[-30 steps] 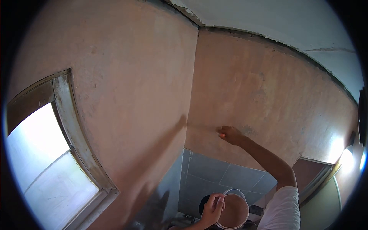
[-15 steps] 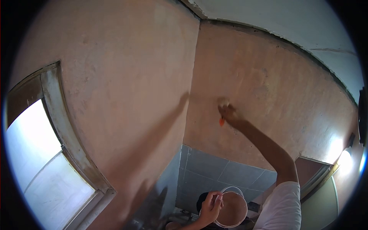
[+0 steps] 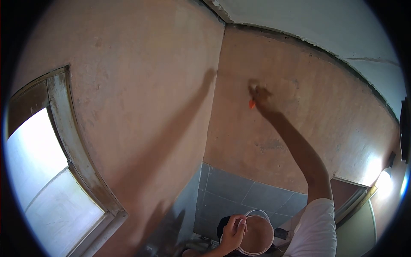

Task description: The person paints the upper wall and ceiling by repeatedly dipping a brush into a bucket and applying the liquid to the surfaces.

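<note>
My right hand (image 3: pixel 263 98), slightly smeared by motion, is raised high and wrapped round a paintbrush (image 3: pixel 252 104) whose orange handle end points down. The brush's pale bristles are up against the pinkish-brown wall (image 3: pixel 239 128), a little right of the corner. Low in the view, my left hand (image 3: pixel 233 234) has its fingers curled over the left rim of a white bucket (image 3: pixel 273 236). Pinkish-brown paint (image 3: pixel 258 233) shows inside the bucket, with the wire handle standing up at the back.
Grey tiles (image 3: pixel 235 192) cover the lower wall. A wooden-framed bright window (image 3: pixel 47 171) is at the left, and a lit bulb (image 3: pixel 385 177) at the right beside a door frame (image 3: pixel 349 195). The pale ceiling (image 3: pixel 299 17) slopes across the top right.
My right hand has moved up the wall with the paintbrush, and its shadow has risen too. A darker patch now shows on the wall below it. My left hand stays at the bucket.
</note>
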Demonstrator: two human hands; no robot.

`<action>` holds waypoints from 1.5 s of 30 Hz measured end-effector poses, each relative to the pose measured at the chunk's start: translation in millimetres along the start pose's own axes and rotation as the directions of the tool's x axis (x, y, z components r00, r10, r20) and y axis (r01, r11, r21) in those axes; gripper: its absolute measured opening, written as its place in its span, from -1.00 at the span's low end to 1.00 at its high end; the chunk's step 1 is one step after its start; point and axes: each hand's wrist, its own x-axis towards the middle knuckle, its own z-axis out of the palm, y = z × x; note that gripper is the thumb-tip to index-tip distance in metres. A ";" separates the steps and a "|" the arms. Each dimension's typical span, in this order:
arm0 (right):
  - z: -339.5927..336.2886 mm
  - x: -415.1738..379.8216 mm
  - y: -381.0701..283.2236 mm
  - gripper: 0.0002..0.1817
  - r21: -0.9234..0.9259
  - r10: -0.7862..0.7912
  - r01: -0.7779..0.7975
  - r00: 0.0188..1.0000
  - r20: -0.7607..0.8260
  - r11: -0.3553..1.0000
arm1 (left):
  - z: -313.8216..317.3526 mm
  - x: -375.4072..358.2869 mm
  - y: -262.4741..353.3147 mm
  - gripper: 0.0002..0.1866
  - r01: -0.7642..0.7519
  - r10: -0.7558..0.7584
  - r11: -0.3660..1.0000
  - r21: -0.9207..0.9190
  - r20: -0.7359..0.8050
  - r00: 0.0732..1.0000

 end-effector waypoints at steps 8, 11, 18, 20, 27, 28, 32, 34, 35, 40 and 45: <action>5.3 -50.1 -44.9 -0.72 0.528 0.139 -0.512 0.794 0.592 0.677 | -5.2 -0.8 -2.5 -0.88 0.006 -0.007 1.000 0.015 0.028 1.000; -4.6 4.7 11.7 -0.74 0.369 0.368 -0.658 0.707 0.604 0.656 | -4.7 -2.3 -2.0 -0.88 0.000 0.000 1.000 0.009 0.003 1.000; 10.2 -15.1 8.3 -0.54 -0.014 -0.056 0.055 0.998 -0.037 0.998 | -1.7 1.7 -3.1 -0.88 -0.008 0.008 0.999 0.031 -0.004 1.000; 13.1 -58.4 -20.8 -0.53 0.100 -0.098 0.089 0.991 0.088 0.991 | -2.8 1.6 -3.2 -0.89 -0.015 0.015 0.998 0.055 -0.004 1.000; -37.2 -123.5 -60.2 -0.60 0.330 0.131 -0.350 0.834 0.536 0.877 | -1.3 -4.4 0.2 -0.87 -0.037 0.038 0.997 0.070 -0.010 0.999; -47.4 -123.3 -55.4 -0.62 0.347 0.208 -0.479 0.778 0.593 0.806 | -0.3 -6.7 2.4 -0.87 -0.043 0.044 0.995 0.087 -0.004 0.999; -72.3 -146.3 -33.6 -0.66 0.458 0.391 -0.585 0.801 0.453 0.669 | 5.5 -15.9 9.0 -0.86 -0.019 0.019 0.998 0.059 -0.010 1.000; -119.3 -150.8 -39.6 -0.70 0.631 0.574 -0.766 0.572 0.586 0.119 | 9.8 -21.0 15.7 -0.83 0.008 -0.008 1.000 0.006 -0.028 1.000; -148.2 -154.2 -47.5 -0.70 0.611 0.583 -0.785 0.545 0.603 0.101 | 11.1 -22.4 18.6 -0.83 0.041 -0.041 0.999 0.008 -0.023 0.999; -286.1 -179.2 -98.9 -0.70 0.501 0.314 -0.833 0.423 0.850 -0.236 | 17.4 -26.1 21.3 -0.75 0.034 -0.037 0.999 0.039 0.064 0.997; -346.2 -238.2 -172.4 -0.76 0.386 0.043 -0.914 0.394 0.918 0.124 | 40.6 -39.9 29.8 -0.78 0.054 -0.058 0.998 0.038 0.114 0.992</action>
